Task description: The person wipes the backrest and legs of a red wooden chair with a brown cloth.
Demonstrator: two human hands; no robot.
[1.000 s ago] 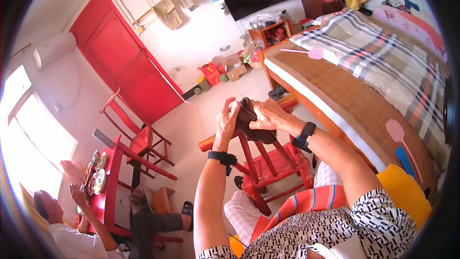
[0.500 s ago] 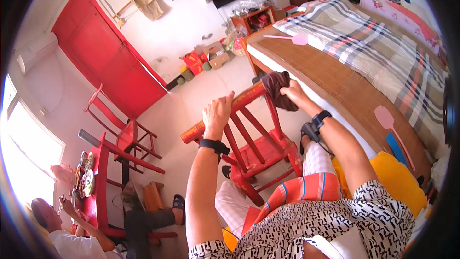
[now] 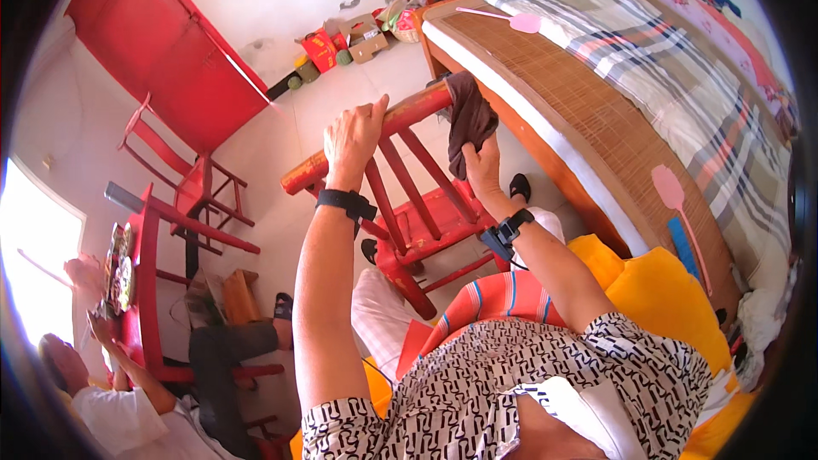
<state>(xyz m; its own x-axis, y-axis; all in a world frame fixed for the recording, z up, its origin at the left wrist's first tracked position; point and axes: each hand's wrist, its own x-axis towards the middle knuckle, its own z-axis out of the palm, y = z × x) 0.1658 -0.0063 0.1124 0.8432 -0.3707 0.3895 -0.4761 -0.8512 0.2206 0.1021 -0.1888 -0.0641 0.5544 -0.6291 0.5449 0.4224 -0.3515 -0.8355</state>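
A red wooden chair (image 3: 440, 225) with worn paint stands before me, its slatted back toward my hands. My left hand (image 3: 354, 138) is closed over the left part of its thick top rail. At the rail's other end hangs a dark brown cloth (image 3: 470, 119), wrapped over the tip and down its side. My right hand (image 3: 484, 169) pinches the cloth's lower part, just below the rail. Black straps with small devices sit on both wrists. The cloth hides the rail's right end.
A bed (image 3: 545, 85) with a woven mat and pink fly swatters runs along the right. To the left, a person (image 3: 141, 400) sits at a red table (image 3: 152, 307) with dishes. Another red chair (image 3: 194, 192) stands near the red door (image 3: 158, 43). Boxes (image 3: 365, 38) line the far wall.
My right hand has gone from beside the rail's end to lower down the cloth, which now hangs longer. My left hand keeps its hold. The whole view has shifted.
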